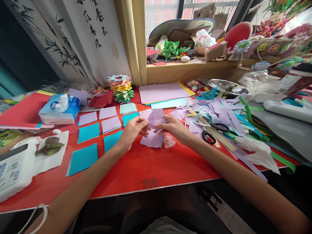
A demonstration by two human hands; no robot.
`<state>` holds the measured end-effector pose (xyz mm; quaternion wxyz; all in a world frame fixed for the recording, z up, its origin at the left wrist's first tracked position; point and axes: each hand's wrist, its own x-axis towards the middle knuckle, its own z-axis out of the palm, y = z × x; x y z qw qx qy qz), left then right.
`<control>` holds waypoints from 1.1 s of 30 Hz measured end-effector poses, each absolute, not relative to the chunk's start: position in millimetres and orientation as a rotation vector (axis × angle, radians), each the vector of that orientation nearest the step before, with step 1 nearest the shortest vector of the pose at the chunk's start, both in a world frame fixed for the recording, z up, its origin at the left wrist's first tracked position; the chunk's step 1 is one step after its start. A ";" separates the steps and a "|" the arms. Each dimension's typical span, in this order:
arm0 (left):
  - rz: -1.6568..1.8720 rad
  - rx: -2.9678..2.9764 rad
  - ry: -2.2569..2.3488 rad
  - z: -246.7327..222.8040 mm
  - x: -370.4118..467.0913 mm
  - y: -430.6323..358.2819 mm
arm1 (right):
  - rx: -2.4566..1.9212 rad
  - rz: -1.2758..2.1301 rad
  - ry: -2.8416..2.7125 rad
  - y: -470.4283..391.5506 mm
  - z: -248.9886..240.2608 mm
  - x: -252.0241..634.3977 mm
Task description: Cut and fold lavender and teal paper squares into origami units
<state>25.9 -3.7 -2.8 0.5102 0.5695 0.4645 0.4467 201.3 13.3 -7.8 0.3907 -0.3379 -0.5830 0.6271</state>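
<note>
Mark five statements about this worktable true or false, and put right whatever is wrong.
1. The left hand and the right hand hold a purple sheet between them. True.

2. The scissors lie to the left of the left hand. False: the scissors lie to the right of the right hand, among paper strips.

3. A blue and white tissue pack sits to the left of both hands. True.

4. The folded-paper stack is green throughout. False: it is green at the bottom, yellow around the middle and of mixed paler colours at the top.

5. The tabletop is red. True.
</note>
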 end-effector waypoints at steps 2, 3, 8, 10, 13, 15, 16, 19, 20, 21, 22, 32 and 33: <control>1.066 1.409 1.113 -2.6 27.2 -4.7 | -0.855 1.536 -1.482 13.2 -8.9 200.8; 1.065 1.424 1.107 -2.6 27.4 -4.9 | -0.855 1.520 -1.482 13.0 -9.0 200.7; 1.035 1.492 1.106 -4.7 26.2 -4.4 | -0.866 1.517 -1.500 11.1 -7.7 199.1; 1.033 1.477 1.099 -5.5 25.9 -4.1 | -0.851 1.489 -1.472 10.5 -7.9 198.2; 1.026 1.439 1.095 -5.7 26.4 -3.7 | -0.813 1.431 -1.462 10.4 -9.1 197.3; 1.019 1.435 1.095 -5.2 27.3 -3.7 | -0.813 1.410 -1.498 10.6 -10.4 197.3; 1.021 1.433 1.091 -4.9 27.7 -3.7 | -0.818 1.405 -1.523 10.8 -11.2 197.5; 1.029 1.417 1.072 -4.4 28.3 -3.8 | -0.850 1.306 -1.621 11.4 -14.1 199.0; 1.026 1.405 1.066 -4.4 28.1 -3.7 | -0.872 1.221 -1.656 11.5 -15.0 199.7; 1.020 1.391 1.060 -4.4 27.7 -3.6 | -0.897 1.121 -1.688 11.5 -15.8 200.5; 1.017 1.375 1.052 -4.5 27.2 -3.5 | -0.921 1.021 -1.716 11.4 -16.4 201.2; 0.988 1.252 1.000 -1.5 26.4 -4.7 | -0.863 0.929 -1.672 8.8 -17.9 200.8; 0.986 1.253 0.998 -1.2 26.6 -4.9 | -0.870 0.927 -1.668 9.0 -18.4 200.9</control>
